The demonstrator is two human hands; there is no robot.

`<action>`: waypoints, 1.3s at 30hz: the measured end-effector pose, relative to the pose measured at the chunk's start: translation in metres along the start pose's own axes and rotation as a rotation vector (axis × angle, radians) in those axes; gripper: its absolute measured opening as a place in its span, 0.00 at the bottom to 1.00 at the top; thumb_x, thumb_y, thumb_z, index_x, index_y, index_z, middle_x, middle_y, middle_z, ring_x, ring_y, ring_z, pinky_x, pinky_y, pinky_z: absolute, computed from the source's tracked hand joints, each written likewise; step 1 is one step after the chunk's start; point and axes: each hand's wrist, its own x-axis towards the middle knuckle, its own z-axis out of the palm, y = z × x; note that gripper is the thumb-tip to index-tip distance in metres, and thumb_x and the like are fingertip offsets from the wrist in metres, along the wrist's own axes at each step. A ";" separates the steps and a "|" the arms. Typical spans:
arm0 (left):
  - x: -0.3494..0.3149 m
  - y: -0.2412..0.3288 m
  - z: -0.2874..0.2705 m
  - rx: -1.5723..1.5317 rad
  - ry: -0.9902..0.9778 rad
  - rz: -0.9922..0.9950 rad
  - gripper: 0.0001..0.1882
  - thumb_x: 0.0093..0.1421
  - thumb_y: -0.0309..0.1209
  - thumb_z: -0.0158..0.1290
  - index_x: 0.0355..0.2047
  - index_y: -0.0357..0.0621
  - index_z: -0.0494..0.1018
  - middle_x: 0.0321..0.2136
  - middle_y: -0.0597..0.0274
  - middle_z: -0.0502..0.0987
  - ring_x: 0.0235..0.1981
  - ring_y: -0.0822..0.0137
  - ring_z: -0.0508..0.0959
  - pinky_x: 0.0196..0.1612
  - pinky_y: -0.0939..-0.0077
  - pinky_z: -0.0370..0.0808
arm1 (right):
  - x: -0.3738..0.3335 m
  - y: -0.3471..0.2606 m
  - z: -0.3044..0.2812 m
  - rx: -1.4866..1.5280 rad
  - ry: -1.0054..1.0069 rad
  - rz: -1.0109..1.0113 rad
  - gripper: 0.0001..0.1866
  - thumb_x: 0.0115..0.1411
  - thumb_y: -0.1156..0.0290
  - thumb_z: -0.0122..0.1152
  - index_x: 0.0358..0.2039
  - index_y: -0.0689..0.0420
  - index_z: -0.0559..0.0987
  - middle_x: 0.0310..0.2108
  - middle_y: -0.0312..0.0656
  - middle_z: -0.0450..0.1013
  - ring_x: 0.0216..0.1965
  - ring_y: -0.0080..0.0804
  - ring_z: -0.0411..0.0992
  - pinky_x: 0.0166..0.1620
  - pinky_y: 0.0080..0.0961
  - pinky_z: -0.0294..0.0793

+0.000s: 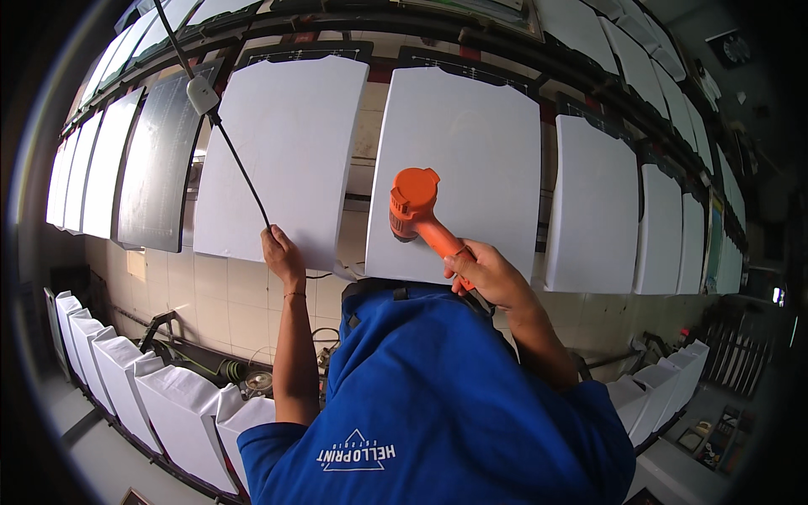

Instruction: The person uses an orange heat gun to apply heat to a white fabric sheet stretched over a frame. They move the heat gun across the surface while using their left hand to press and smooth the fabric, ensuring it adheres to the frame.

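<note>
My right hand [488, 273] is wrapped around the handle of an orange heat gun [417, 192]. Its dark nozzle points down over a board covered in white fabric [471, 160]. A black cable [238, 165] comes down from the upper left, and my left hand [283, 254] grips its lower part. Partway along the cable is a pale grey connector [202, 96]. Behind my left hand lies another white-covered board [286, 151]. Any link between the cable and the heat gun is hidden.
White-covered boards [592, 202] continue in a long row to both sides, with one bare grey board [156, 160] at the left. A dark rail [396, 23] runs beyond them. More white-covered boards [181, 400] stand behind me. Hoses and equipment [223, 364] lie on the tiled floor.
</note>
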 end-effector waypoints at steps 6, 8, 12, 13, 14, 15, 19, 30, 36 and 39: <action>-0.010 0.012 0.012 0.223 0.018 0.000 0.15 0.69 0.39 0.40 0.35 0.42 0.71 0.31 0.54 0.77 0.36 0.50 0.76 0.38 0.57 0.70 | 0.012 0.002 -0.014 -0.035 0.143 -0.111 0.18 0.66 0.58 0.56 0.42 0.63 0.72 0.30 0.38 0.70 0.25 0.20 0.70 0.30 0.20 0.73; -0.012 0.011 0.012 0.258 0.030 0.006 0.15 0.69 0.39 0.41 0.35 0.42 0.71 0.32 0.55 0.77 0.37 0.51 0.76 0.39 0.57 0.71 | 0.008 0.004 -0.017 -0.031 0.094 -0.073 0.18 0.66 0.58 0.56 0.43 0.64 0.72 0.30 0.38 0.70 0.25 0.20 0.70 0.30 0.20 0.73; -0.013 0.008 0.013 0.265 0.037 0.015 0.15 0.69 0.39 0.41 0.35 0.42 0.72 0.32 0.55 0.77 0.38 0.51 0.76 0.40 0.58 0.71 | -0.013 0.006 -0.027 -0.020 -0.043 0.041 0.19 0.66 0.58 0.56 0.45 0.64 0.72 0.31 0.38 0.70 0.25 0.20 0.70 0.30 0.20 0.73; -0.014 0.008 0.012 0.263 0.039 0.019 0.15 0.69 0.39 0.42 0.35 0.42 0.72 0.32 0.56 0.78 0.38 0.51 0.76 0.40 0.58 0.71 | -0.016 0.006 -0.027 -0.014 -0.047 0.034 0.19 0.66 0.59 0.56 0.45 0.64 0.72 0.31 0.38 0.70 0.25 0.20 0.70 0.30 0.20 0.72; -0.014 0.007 0.014 0.257 0.036 0.015 0.15 0.69 0.40 0.41 0.36 0.42 0.72 0.33 0.55 0.78 0.38 0.51 0.76 0.40 0.57 0.71 | -0.018 0.007 -0.027 -0.008 -0.051 0.027 0.20 0.66 0.59 0.56 0.46 0.65 0.72 0.31 0.39 0.70 0.25 0.21 0.70 0.30 0.20 0.72; -0.013 0.006 0.015 0.252 0.033 0.011 0.16 0.69 0.41 0.40 0.36 0.43 0.71 0.33 0.55 0.78 0.39 0.51 0.76 0.41 0.57 0.71 | -0.019 0.009 -0.027 -0.001 -0.055 0.020 0.20 0.66 0.60 0.56 0.46 0.65 0.72 0.31 0.40 0.70 0.25 0.21 0.70 0.30 0.20 0.72; -0.011 0.002 0.018 0.289 0.026 -0.025 0.17 0.69 0.42 0.40 0.36 0.44 0.71 0.34 0.55 0.78 0.39 0.51 0.76 0.41 0.57 0.71 | -0.008 0.011 -0.030 -0.038 0.038 -0.061 0.19 0.66 0.61 0.56 0.47 0.65 0.72 0.31 0.39 0.70 0.25 0.21 0.70 0.30 0.20 0.72; -0.012 0.010 0.015 0.263 0.043 -0.038 0.16 0.69 0.41 0.40 0.34 0.42 0.71 0.31 0.56 0.78 0.37 0.51 0.76 0.40 0.58 0.71 | -0.018 0.017 -0.049 -0.051 0.048 -0.034 0.21 0.66 0.62 0.55 0.51 0.66 0.70 0.30 0.38 0.70 0.25 0.20 0.70 0.31 0.20 0.73; -0.011 0.008 0.017 0.279 0.049 -0.037 0.16 0.69 0.41 0.41 0.33 0.43 0.71 0.31 0.56 0.78 0.37 0.51 0.76 0.39 0.58 0.71 | -0.031 0.010 -0.053 -0.017 -0.038 0.046 0.19 0.67 0.61 0.55 0.48 0.65 0.71 0.31 0.37 0.71 0.25 0.20 0.70 0.31 0.20 0.72; -0.011 0.007 0.018 0.286 0.057 -0.024 0.16 0.69 0.41 0.41 0.33 0.43 0.71 0.31 0.55 0.78 0.37 0.51 0.76 0.39 0.57 0.71 | -0.033 0.011 -0.054 0.000 -0.015 0.037 0.19 0.66 0.62 0.55 0.49 0.65 0.71 0.31 0.37 0.71 0.25 0.20 0.70 0.31 0.20 0.72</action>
